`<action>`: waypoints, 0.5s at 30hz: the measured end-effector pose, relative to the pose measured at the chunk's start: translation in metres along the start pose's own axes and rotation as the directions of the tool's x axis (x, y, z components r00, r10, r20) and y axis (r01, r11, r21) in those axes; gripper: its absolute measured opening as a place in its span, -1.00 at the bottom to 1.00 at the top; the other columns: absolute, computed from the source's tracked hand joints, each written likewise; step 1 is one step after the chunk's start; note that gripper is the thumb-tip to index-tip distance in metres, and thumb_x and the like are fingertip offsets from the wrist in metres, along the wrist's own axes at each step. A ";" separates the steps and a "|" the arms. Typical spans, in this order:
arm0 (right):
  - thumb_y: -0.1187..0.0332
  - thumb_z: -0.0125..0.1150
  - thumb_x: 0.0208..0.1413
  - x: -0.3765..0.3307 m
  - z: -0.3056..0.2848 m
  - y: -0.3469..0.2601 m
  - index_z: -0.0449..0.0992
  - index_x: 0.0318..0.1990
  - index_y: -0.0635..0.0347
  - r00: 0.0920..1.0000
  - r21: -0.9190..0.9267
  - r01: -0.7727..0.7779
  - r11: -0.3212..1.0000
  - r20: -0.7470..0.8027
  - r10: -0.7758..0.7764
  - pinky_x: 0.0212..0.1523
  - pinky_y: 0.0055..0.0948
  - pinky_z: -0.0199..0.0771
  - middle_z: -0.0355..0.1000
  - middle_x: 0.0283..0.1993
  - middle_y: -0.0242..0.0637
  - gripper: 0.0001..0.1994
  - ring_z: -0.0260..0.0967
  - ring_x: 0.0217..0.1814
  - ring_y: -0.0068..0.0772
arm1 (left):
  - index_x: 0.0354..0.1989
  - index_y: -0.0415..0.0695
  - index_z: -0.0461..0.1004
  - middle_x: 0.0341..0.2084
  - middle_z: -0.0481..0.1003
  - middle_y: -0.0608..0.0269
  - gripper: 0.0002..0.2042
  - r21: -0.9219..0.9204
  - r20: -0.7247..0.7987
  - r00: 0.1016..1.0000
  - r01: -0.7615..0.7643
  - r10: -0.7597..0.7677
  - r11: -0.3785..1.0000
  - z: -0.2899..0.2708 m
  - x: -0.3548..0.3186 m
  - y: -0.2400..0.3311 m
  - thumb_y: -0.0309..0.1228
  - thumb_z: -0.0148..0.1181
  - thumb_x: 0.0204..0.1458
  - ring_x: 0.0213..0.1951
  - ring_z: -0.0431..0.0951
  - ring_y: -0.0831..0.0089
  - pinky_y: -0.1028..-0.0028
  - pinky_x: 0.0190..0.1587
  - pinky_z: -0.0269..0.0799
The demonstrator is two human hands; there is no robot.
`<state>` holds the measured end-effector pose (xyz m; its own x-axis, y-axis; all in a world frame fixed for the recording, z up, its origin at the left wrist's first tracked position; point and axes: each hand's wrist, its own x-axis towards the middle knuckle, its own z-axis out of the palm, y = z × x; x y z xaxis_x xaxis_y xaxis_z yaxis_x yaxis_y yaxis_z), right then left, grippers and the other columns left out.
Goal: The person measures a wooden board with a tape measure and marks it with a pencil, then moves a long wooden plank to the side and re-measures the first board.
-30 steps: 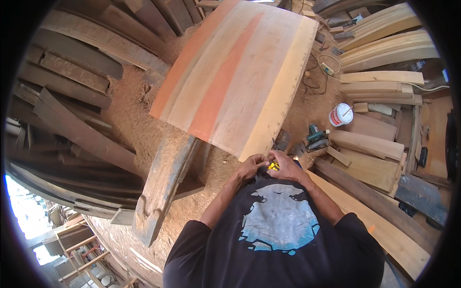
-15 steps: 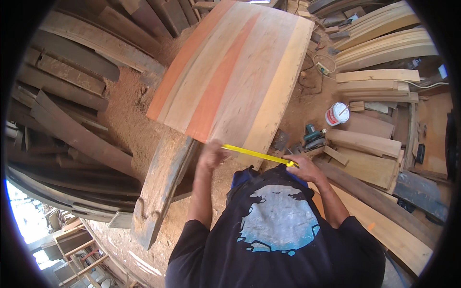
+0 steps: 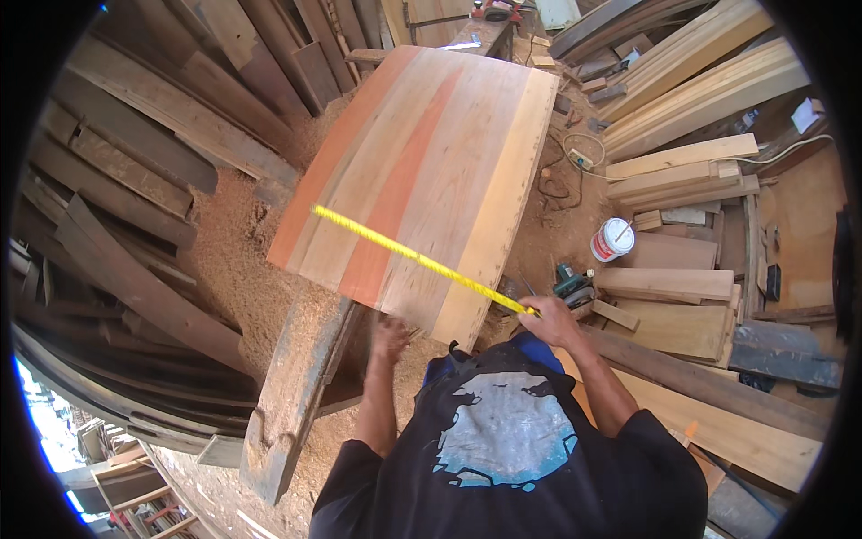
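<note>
My right hand (image 3: 554,322) is closed around a tape measure near the panel's right edge. From it the yellow tape blade (image 3: 420,259) runs up and left across a wide wooden panel (image 3: 453,171), its free end over the left part. The panel is made of glued boards in reddish, tan and pale yellow strips. Beside the panel's near edge is my left hand (image 3: 390,340), off the blade, with its fingers smeared by motion and partly hidden.
Under the panel's near left corner juts a sawdust-covered beam (image 3: 296,395). At the right a green power tool (image 3: 572,286) and a white bucket (image 3: 613,239) stand near stacked boards (image 3: 664,280). A cord with a socket (image 3: 581,160) lies behind them. Dark planks (image 3: 148,269) crowd the left.
The tape blade, earlier stretched between both hands, now reaches much farther across the panel. My left hand has let go of its end and is lower. The view has shifted, too.
</note>
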<state>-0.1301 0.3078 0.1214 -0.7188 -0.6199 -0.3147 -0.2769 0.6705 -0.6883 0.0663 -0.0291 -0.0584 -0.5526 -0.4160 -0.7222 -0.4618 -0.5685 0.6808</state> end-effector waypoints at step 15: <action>0.14 0.15 0.04 0.138 0.087 -0.119 0.62 -0.08 0.16 0.999 -0.247 0.042 0.968 0.023 -0.038 -0.01 -0.04 0.49 0.56 -0.15 0.07 -0.62 0.51 -0.05 0.13 | 0.05 -0.34 0.46 -0.30 0.57 0.10 -0.49 0.319 0.082 0.997 -0.029 0.003 0.947 0.066 -0.048 -0.013 -0.05 0.12 0.22 -0.38 0.56 0.39 0.39 -0.35 0.49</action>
<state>-0.1414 0.1068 0.1032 -0.6927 -0.6542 -0.3038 -0.4559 0.7235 -0.5185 0.0529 0.0452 -0.0251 -0.6088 -0.3587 -0.7076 -0.6427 -0.2999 0.7050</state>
